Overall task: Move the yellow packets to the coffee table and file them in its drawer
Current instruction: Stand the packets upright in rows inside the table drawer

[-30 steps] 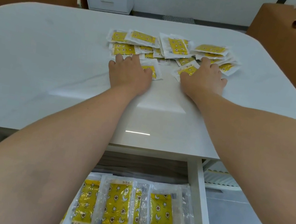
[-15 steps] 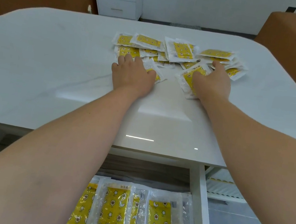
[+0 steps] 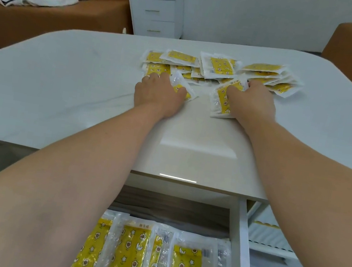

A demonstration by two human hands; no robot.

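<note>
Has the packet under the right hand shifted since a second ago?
Yes. The right hand has dragged its packet out of the pile, toward the near edge of the coffee table.

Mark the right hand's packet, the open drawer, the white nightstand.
right hand's packet (image 3: 221, 98), head view, yellow printed face.
drawer (image 3: 239, 245), head view, white right wall.
nightstand (image 3: 161, 28), head view, lower drawer front.

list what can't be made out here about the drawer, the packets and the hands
Head view, all:
Drawer: left part behind the left forearm; near end cut by the bottom edge.
Pile of packets: count unclear, they overlap; print too small.
Left hand, right hand: fingertips out of sight behind knuckles and packets.
</note>
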